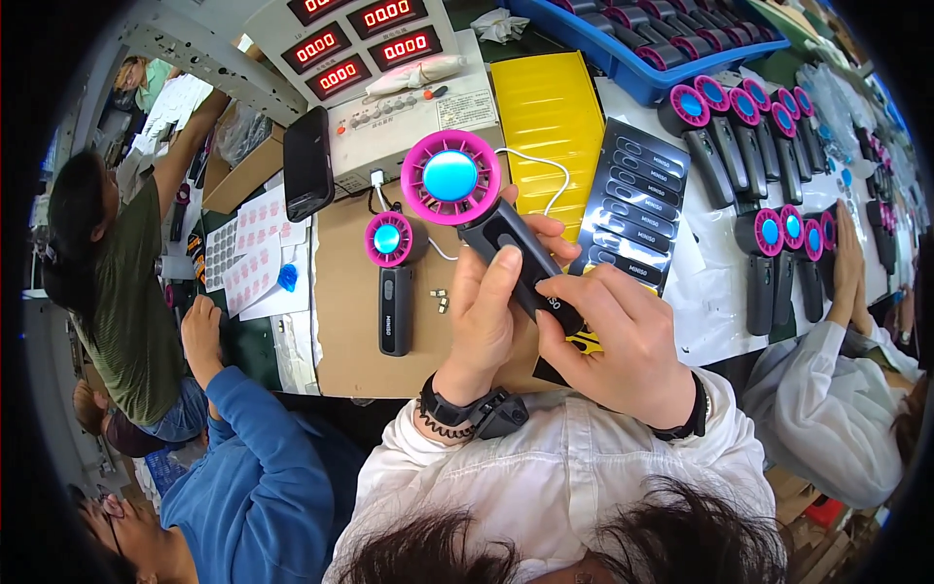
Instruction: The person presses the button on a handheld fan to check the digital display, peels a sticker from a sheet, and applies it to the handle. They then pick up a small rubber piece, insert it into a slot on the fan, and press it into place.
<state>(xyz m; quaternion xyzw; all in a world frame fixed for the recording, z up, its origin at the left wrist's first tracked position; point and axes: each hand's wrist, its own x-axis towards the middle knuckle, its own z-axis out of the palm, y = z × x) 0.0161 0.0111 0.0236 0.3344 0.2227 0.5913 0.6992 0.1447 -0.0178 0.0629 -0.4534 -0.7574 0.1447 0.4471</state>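
Note:
A handheld fan (506, 237) with a dark grey handle, a magenta ring and a blue centre disc is tilted up in front of me. My left hand (486, 311) is wrapped round its handle, thumb on the front face. The fingers of my right hand (623, 336) close on the handle's lower end; whether a small piece lies under them I cannot make out. A second fan (394, 307) lies on the brown board (350, 375), left of my hands, with a white cable by its head. Between them sit several tiny metallic parts (440, 302).
Behind stands a test box (428, 136) with red digit displays and a black phone (308, 165) at its left. A yellow tray (545, 127) and a dark label sheet (637, 195) lie right of it. Several fans (749, 146) and a blue bin (632, 73) are farther right. Co-workers sit on both sides.

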